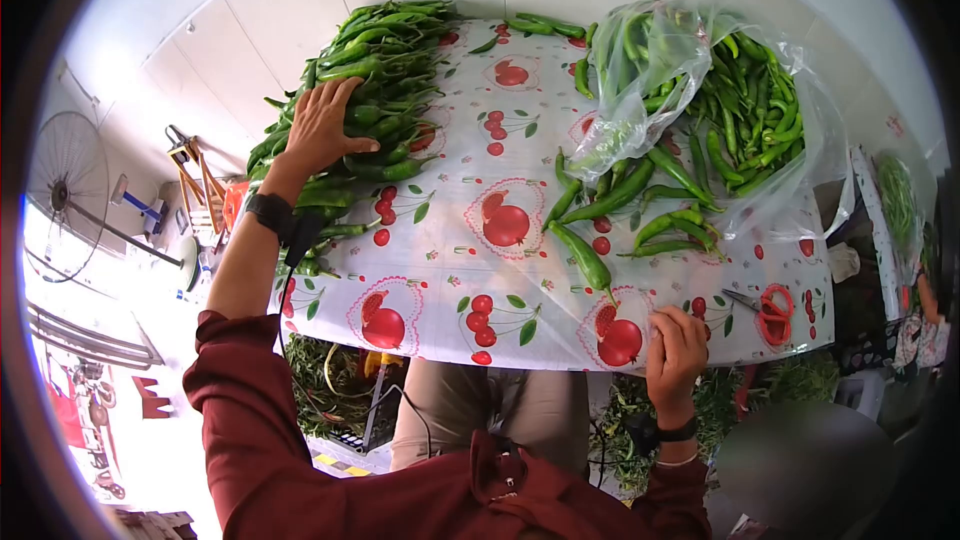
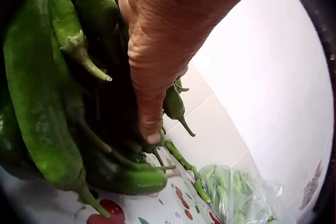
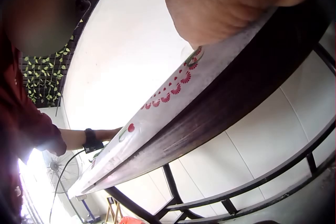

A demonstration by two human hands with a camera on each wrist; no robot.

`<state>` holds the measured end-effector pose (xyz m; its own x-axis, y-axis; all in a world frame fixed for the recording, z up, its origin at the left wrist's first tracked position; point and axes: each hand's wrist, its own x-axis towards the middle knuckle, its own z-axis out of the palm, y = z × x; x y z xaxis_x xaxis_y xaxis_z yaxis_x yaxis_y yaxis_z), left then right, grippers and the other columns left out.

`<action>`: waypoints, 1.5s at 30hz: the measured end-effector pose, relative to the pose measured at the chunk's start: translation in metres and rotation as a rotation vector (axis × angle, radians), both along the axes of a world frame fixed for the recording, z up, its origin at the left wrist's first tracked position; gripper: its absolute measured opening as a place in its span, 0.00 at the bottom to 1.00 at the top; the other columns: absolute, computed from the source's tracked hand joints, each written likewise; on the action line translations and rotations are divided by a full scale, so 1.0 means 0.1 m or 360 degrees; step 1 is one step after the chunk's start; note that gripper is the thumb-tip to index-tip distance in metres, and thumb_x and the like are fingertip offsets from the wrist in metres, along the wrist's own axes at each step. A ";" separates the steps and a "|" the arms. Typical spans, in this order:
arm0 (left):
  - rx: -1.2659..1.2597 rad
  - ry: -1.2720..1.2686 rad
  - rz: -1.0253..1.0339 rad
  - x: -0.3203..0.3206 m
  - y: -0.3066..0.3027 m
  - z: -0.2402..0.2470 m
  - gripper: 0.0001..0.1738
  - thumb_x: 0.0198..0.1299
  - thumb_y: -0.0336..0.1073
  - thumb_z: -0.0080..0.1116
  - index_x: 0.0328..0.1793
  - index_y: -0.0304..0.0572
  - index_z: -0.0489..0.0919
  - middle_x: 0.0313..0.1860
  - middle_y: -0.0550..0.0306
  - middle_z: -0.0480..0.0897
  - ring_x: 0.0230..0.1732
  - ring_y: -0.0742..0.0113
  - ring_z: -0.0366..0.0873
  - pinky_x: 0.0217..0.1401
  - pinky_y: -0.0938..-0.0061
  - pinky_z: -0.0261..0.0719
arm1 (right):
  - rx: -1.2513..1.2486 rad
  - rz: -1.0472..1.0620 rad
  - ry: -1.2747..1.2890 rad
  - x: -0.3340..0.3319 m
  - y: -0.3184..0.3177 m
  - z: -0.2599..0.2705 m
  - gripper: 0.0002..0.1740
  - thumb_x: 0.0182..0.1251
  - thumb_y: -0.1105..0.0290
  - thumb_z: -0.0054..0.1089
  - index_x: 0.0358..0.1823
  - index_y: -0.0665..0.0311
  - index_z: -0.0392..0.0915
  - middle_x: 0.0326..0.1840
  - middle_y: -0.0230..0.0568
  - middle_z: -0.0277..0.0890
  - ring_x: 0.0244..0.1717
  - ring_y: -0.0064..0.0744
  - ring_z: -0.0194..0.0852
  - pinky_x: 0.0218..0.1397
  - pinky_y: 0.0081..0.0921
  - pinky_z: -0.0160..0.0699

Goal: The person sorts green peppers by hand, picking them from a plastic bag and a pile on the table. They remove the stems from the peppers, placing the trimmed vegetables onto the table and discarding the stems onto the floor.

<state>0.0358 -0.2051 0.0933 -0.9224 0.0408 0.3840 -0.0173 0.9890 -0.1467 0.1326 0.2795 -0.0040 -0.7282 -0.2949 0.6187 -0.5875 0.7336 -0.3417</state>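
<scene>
My left hand [image 1: 323, 127] lies palm down with thumb spread on the long pile of green peppers [image 1: 375, 67] at the table's left side. In the left wrist view, the hand [image 2: 168, 40] reaches down among peppers [image 2: 42, 103], its fingertips partly hidden. At the table's front edge, my right hand [image 1: 677, 355] rests with loosely bent fingers, holding nothing visible; the right wrist view shows only part of this hand [image 3: 231, 6] over the edge. A single pepper [image 1: 583, 258] lies up and to its left. Loose peppers spill from a clear plastic bag [image 1: 640, 90] at the right.
Red-handled scissors [image 1: 774, 315] lie near the front right corner of the patterned tablecloth [image 1: 455, 270]. A few peppers [image 1: 540, 26] sit along the back edge. Below the table stands a crate [image 1: 345, 430] with green stems, and a fan [image 1: 62, 190] is at far left.
</scene>
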 end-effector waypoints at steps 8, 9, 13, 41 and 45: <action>0.0027 -0.0033 0.0027 0.15 0.07 0.06 0.57 0.31 0.57 0.70 0.70 0.46 0.57 0.64 0.53 0.64 0.68 0.56 0.56 0.71 0.52 0.44 | -0.0035 0.0037 0.0026 0.00 0.00 0.00 0.10 0.51 0.80 0.51 0.36 0.67 0.75 0.39 0.43 0.74 0.39 0.46 0.70 0.44 0.36 0.69; 0.0033 -0.0037 0.0022 0.16 0.08 0.04 0.57 0.31 0.57 0.70 0.70 0.46 0.57 0.64 0.53 0.64 0.68 0.56 0.56 0.71 0.52 0.44 | -0.0044 0.0038 0.0035 0.01 0.00 0.01 0.11 0.51 0.81 0.51 0.37 0.67 0.75 0.39 0.44 0.74 0.39 0.47 0.70 0.43 0.37 0.69; -0.0013 0.0009 0.0057 0.18 0.11 0.03 0.58 0.31 0.55 0.71 0.71 0.47 0.55 0.65 0.54 0.63 0.69 0.57 0.54 0.72 0.51 0.41 | -0.0047 0.0019 0.0022 0.01 0.02 0.00 0.10 0.51 0.80 0.52 0.36 0.67 0.75 0.39 0.41 0.74 0.40 0.44 0.70 0.44 0.34 0.69; 0.2079 -0.0363 -0.0799 -0.20 1.94 -0.63 0.21 0.62 0.48 0.52 0.31 0.35 0.80 0.17 0.68 0.70 0.22 0.80 0.62 0.26 0.81 0.65 | 0.0026 0.0006 0.0102 -0.01 0.02 -0.06 0.11 0.49 0.79 0.53 0.36 0.65 0.76 0.40 0.39 0.74 0.38 0.43 0.71 0.43 0.34 0.70; 0.2553 -0.0364 -0.0592 -0.26 1.80 -0.75 0.20 0.62 0.49 0.52 0.28 0.40 0.79 0.13 0.72 0.61 0.14 0.84 0.52 0.14 0.85 0.50 | 0.0037 -0.0018 0.0079 -0.01 0.00 -0.04 0.11 0.49 0.79 0.52 0.35 0.65 0.77 0.40 0.40 0.75 0.38 0.43 0.71 0.43 0.34 0.70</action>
<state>0.0095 -0.0247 0.0181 -0.9929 -0.0198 0.1176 0.1158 0.0724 0.9906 0.1317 0.2793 -0.0083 -0.7002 -0.3017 0.6471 -0.5950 0.7475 -0.2953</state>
